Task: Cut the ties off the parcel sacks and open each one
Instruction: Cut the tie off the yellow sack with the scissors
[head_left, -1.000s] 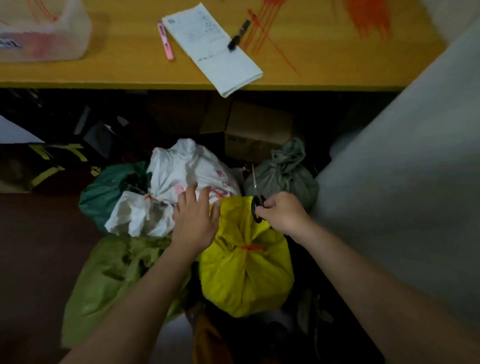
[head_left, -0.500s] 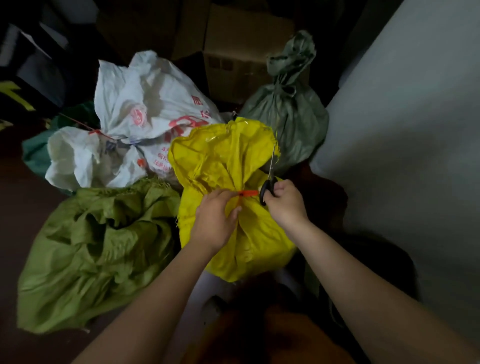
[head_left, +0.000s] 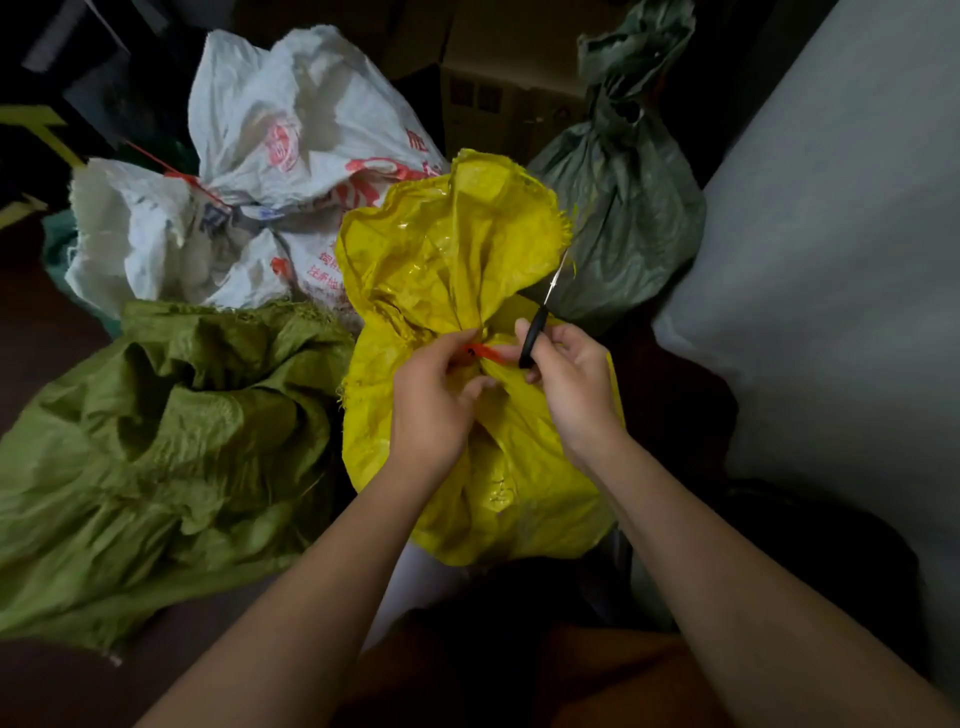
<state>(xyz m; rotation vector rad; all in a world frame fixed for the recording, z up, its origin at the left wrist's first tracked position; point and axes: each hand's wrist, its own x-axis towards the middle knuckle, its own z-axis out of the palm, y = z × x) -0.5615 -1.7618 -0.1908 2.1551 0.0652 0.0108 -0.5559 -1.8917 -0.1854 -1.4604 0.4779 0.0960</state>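
Both of my hands work at the yellow sack (head_left: 457, 270): left hand (head_left: 434, 397) pinching its orange tie (head_left: 480, 351), right hand (head_left: 569, 382) gripping black-handled scissors (head_left: 537, 325), blades pointing far.

Both forearms are bare from wrist to the frame's lower edge, with no sleeve showing. The left hand (head_left: 434, 402) and the right hand (head_left: 574, 387) wear no gloves. At the bottom centre, between the arms, lies orange-brown clothing (head_left: 597, 675) on the person's lap.
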